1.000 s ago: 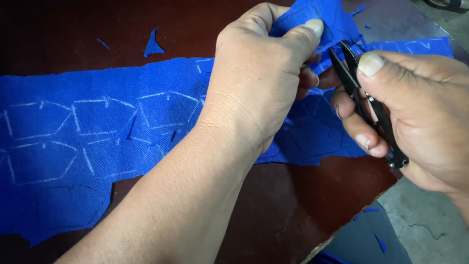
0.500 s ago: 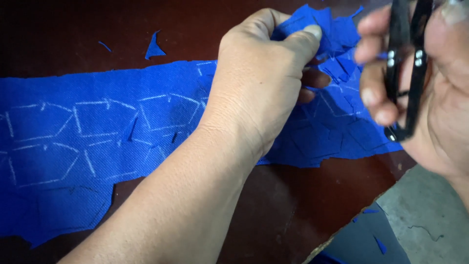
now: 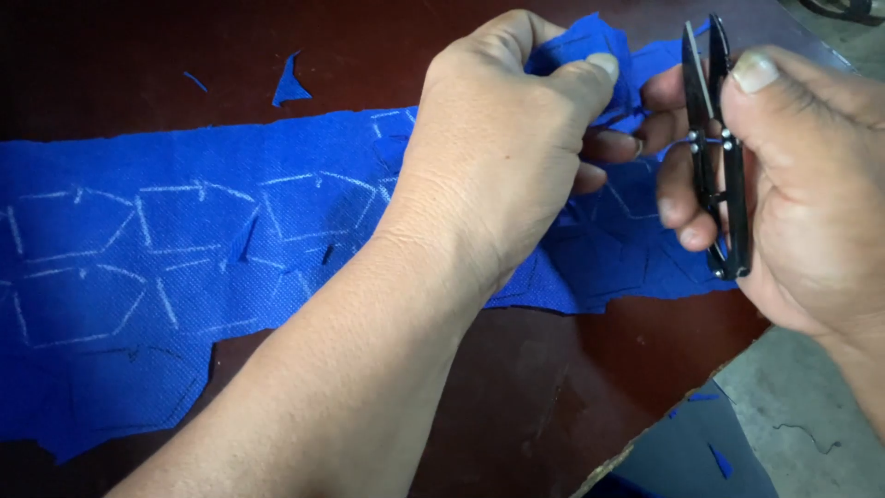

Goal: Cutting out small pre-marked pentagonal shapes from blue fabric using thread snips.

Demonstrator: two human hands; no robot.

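A dark red-brown desk (image 3: 138, 55) carries one long sheet of blue fabric (image 3: 138, 277) chalked with white pentagon outlines, spread from its left edge toward the right edge. The left hand (image 3: 502, 157) pinches a raised fold of the fabric near the far right, fingers closed on the cloth. The right hand (image 3: 802, 184) grips one pair of black thread snips (image 3: 717, 157), blades upright and clear of the fabric. This looks like a pause between cuts; cutting again would need the blades lowered onto a chalk line. Two small blue scraps (image 3: 289, 83) lie by the far edge.
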